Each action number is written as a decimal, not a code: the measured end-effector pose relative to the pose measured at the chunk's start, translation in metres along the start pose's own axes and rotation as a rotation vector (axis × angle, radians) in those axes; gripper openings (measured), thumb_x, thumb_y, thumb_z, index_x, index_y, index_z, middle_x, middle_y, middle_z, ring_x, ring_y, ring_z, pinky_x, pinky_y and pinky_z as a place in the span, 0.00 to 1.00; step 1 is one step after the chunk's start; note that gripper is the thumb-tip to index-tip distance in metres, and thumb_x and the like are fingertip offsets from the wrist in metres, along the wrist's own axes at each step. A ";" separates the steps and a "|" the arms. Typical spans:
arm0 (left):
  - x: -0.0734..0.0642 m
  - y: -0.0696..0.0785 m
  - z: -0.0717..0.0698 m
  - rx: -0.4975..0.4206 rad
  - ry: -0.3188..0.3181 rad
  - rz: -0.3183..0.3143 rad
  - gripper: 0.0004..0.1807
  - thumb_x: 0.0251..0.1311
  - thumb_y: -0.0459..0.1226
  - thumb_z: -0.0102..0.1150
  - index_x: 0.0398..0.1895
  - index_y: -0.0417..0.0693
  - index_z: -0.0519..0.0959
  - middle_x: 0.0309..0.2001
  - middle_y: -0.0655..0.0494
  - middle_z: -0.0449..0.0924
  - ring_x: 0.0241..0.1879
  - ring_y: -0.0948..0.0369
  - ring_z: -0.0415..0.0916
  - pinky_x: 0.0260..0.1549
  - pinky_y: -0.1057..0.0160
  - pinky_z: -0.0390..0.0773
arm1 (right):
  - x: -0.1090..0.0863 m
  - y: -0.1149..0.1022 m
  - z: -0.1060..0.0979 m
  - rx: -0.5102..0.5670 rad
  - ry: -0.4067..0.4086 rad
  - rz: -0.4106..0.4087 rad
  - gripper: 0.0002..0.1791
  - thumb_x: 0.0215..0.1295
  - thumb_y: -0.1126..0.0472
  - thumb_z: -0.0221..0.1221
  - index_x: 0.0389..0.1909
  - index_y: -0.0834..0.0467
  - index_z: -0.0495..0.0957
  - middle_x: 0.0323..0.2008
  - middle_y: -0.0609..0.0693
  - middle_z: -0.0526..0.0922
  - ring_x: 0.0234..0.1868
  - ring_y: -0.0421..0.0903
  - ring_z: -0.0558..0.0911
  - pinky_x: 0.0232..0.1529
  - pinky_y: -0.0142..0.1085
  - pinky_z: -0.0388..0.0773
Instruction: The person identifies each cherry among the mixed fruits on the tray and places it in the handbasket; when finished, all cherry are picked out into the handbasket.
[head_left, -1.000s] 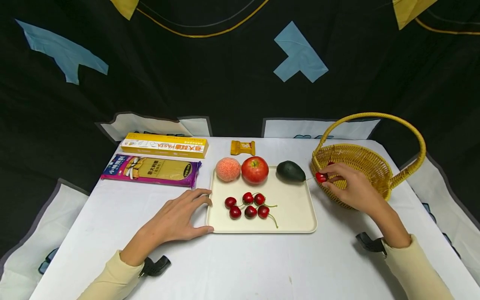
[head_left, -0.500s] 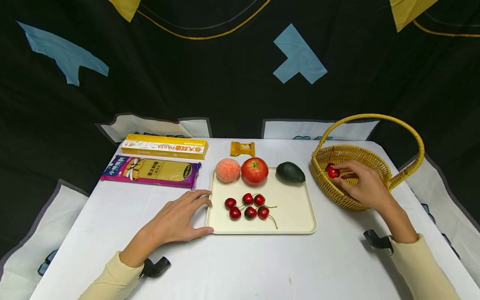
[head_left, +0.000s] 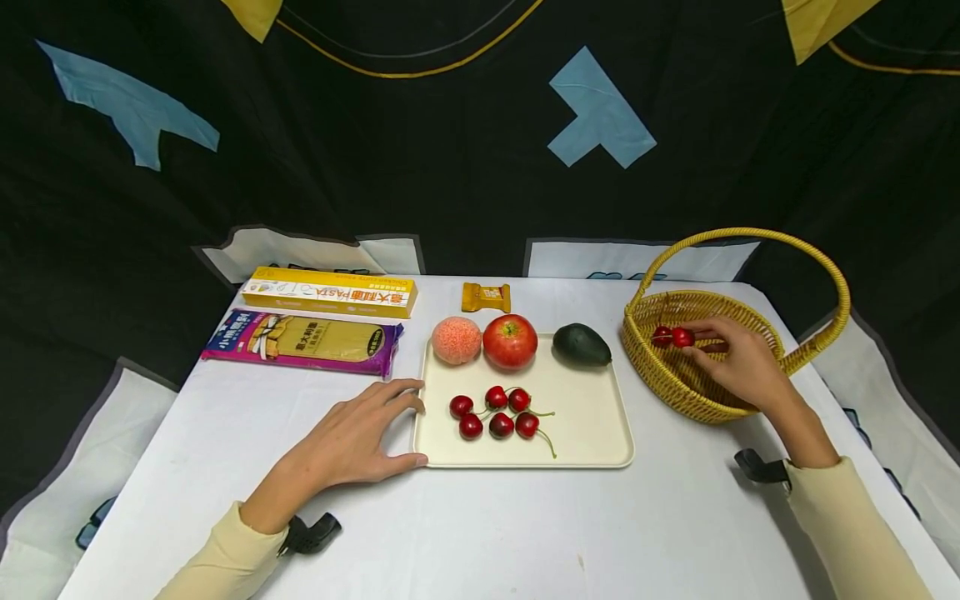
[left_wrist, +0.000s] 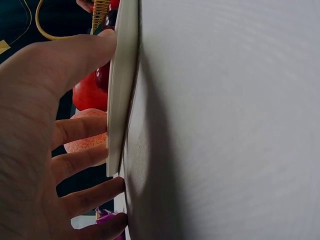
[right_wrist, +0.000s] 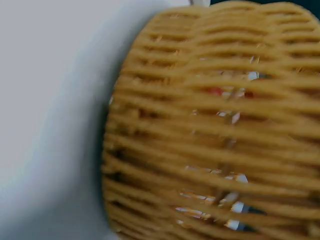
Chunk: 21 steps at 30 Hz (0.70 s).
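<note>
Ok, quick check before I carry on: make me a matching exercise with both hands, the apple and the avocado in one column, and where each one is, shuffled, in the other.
1. Left hand
2. Apple
3. Right hand
4. Avocado

A. At the basket, a cherry at its fingertips
B. At the tray's far right corner
C. At the tray's left edge
D. Right beside the pink ball

Pairs: 1-C, 2-D, 3-A, 4-B

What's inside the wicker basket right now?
Two cherries show inside the basket, one held by the right hand. That hand covers part of the interior; what lies beneath it can't be seen.
</note>
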<state>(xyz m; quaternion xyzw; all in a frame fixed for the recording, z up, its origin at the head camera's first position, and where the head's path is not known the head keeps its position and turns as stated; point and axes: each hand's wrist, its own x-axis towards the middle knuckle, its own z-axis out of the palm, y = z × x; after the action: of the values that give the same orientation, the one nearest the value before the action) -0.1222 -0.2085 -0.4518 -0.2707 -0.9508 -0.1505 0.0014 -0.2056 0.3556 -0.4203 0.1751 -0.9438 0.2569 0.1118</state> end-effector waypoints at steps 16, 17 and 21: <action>0.001 -0.001 -0.001 0.000 -0.010 -0.007 0.34 0.56 0.70 0.72 0.59 0.65 0.80 0.77 0.61 0.70 0.72 0.52 0.72 0.48 0.36 0.83 | 0.019 0.021 -0.002 0.027 -0.143 0.169 0.23 0.75 0.64 0.66 0.65 0.68 0.76 0.59 0.70 0.82 0.58 0.71 0.83 0.57 0.66 0.79; 0.000 0.000 -0.001 -0.002 -0.012 -0.009 0.34 0.56 0.70 0.72 0.59 0.64 0.80 0.77 0.61 0.70 0.72 0.52 0.72 0.48 0.36 0.83 | 0.020 0.023 -0.002 0.025 -0.150 0.171 0.23 0.75 0.64 0.66 0.65 0.68 0.76 0.59 0.71 0.82 0.58 0.71 0.83 0.58 0.66 0.79; 0.000 0.000 -0.001 -0.005 -0.014 -0.013 0.34 0.56 0.70 0.72 0.59 0.65 0.80 0.77 0.61 0.70 0.72 0.51 0.72 0.48 0.35 0.83 | 0.024 0.030 -0.001 0.017 -0.174 0.184 0.23 0.76 0.62 0.65 0.65 0.69 0.76 0.59 0.72 0.82 0.58 0.71 0.83 0.59 0.68 0.77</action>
<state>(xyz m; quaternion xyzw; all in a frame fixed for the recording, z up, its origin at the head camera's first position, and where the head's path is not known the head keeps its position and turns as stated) -0.1226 -0.2090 -0.4505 -0.2655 -0.9522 -0.1510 -0.0069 -0.2391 0.3734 -0.4252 0.1105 -0.9598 0.2578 0.0041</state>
